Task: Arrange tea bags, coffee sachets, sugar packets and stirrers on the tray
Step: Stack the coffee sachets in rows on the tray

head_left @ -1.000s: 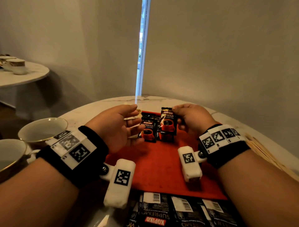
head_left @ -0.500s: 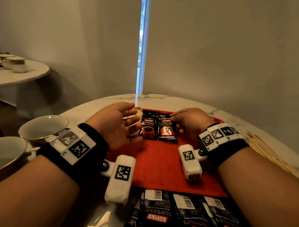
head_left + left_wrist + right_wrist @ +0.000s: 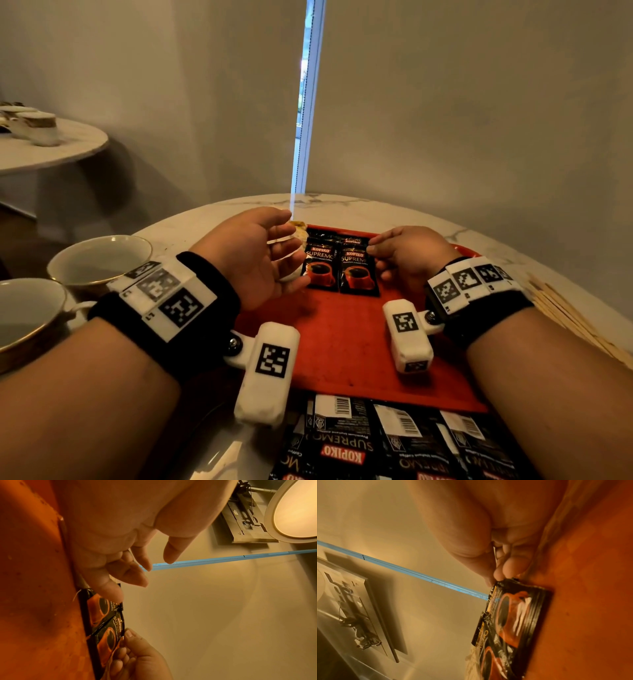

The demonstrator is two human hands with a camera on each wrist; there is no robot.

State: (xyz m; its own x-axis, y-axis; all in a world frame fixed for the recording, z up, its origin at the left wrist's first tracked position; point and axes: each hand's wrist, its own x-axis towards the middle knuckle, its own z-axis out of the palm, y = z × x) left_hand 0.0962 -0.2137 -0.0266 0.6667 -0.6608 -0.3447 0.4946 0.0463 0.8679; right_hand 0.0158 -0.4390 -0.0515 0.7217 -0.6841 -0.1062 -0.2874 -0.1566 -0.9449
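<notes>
Since a second ago the coffee sachet in my right hand (image 3: 409, 260) has come down from upright to lie flat on the red tray (image 3: 346, 346), and my left hand (image 3: 255, 255) has barely shifted. That right sachet (image 3: 358, 274) now sits edge to edge with the left sachet (image 3: 318, 270) at the far end of the tray, both face up, overlapping more black sachets behind them. My right thumb and fingertips (image 3: 498, 573) are pinched on the top right corner of the right sachet. My left hand hangs loose with fingers relaxed and spread, holding nothing, its lowest finger just beside the left sachet; I cannot tell if it touches. A pale packet (image 3: 298, 230) peeks out behind my left fingers at the tray's far left corner.

My tray rests on a round white marble table (image 3: 342, 205) pushed towards plain beige walls, which meet at a narrow bright blue-white strip of light (image 3: 308, 102). A strip of joined sachets (image 3: 394, 442) lies off the tray on the near side, barcodes showing. Wooden stirrers (image 3: 568, 318) lie in a loose bundle on the table to my right. Two gold-rimmed cups (image 3: 99, 257) stand on the left. Further left is a second small round table (image 3: 51, 150) with crockery on it. Both wrist views look up at a round ceiling lamp (image 3: 296, 511) and a grey panel beside it.
</notes>
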